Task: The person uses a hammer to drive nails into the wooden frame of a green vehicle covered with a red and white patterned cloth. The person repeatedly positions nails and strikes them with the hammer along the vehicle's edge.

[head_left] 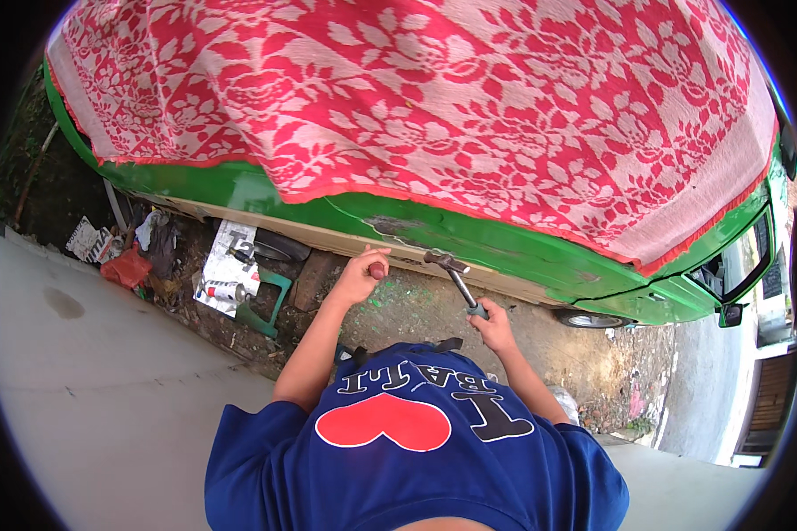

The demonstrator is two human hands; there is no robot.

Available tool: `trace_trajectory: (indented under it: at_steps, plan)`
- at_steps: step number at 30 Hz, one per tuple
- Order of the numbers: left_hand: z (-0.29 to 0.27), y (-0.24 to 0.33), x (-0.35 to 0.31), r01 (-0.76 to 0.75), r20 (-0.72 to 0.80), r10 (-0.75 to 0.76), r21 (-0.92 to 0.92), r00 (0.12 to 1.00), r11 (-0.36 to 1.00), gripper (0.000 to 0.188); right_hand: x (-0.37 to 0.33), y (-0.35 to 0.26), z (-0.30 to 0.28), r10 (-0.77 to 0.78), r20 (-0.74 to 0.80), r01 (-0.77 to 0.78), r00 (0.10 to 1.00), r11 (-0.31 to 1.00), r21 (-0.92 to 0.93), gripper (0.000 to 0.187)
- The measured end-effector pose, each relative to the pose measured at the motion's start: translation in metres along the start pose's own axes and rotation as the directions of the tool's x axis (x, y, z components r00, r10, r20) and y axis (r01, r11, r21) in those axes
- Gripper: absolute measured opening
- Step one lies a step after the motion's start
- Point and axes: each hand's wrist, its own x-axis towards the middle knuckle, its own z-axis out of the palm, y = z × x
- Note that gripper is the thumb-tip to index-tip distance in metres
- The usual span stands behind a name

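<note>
My left hand (356, 280) is closed around a tool with a rounded reddish-brown handle end (377, 270); the rest of that tool is hidden, so its kind cannot be told. In my right hand (496, 328) is a hammer (462, 287) with a metal shaft and a dark grip. Its head points away from me, close to the lower side of a green vehicle (496, 245). Scraped, bare patches mark the green panel ahead of my hands. Over the vehicle's upper part hangs a red and pale pink floral blanket (505, 115).
A green plastic stool (279, 296) stands at left, beside a white printed sheet (220, 299) bearing a spray can (226, 290). Farther left lie a red plastic bag (126, 267) and other rubbish. A tyre (591, 319) and a side mirror (731, 315) show at right.
</note>
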Motion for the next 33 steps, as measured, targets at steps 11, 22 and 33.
trace_trajectory:
  at_steps: [11, 22, 33]
  plan:
    - [0.021, -0.009, 0.018, -0.045, -0.132, 0.064, 0.138, 0.989, 0.989, 0.024, 0.019, 0.006, -0.024, -0.069, -0.06, 0.072, 0.996, 0.996, 0.052, 0.019]
    - [-0.014, -0.013, 0.02, -0.095, 0.048, 0.083, 0.36, 0.995, 0.928, 0.018, 0.004, -0.007, 0.033, -0.009, -0.182, 0.047, 0.983, 0.978, 0.202, 0.013]
    - [-0.038, -0.037, 0.017, -0.171, 0.098, 0.154, 0.193, 0.983, 0.966, 0.022, -0.008, -0.033, 0.073, 0.015, -0.25, 0.006, 0.968, 0.997, 0.082, 0.018]
